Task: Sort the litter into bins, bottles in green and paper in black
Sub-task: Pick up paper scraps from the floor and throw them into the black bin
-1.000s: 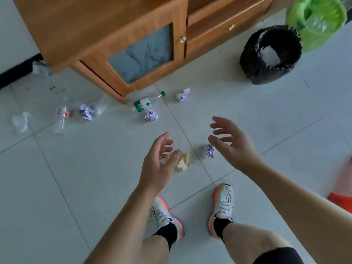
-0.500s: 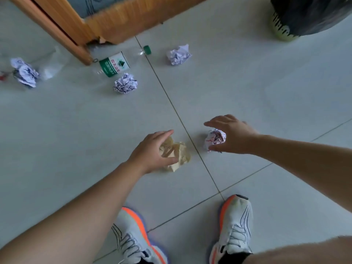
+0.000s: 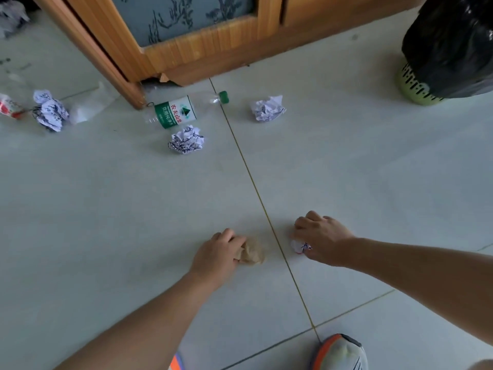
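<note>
My left hand is closed around a crumpled tan paper ball on the floor. Just across the tile seam, my right hand grips a white printed paper ball, mostly hidden under the fingers. Farther off lie a clear bottle with a green label and cap, a printed paper ball just below it, and another paper ball to its right. The black bin stands at the top right. No green bin is in view.
A wooden cabinet stands at the top. At the far left lie another paper ball, a clear plastic bottle and a red-labelled item. My shoe is at the bottom edge.
Both hands have closed fully on their paper balls; they were open in the air a second ago. The camera has dropped lower and nearer the floor.
</note>
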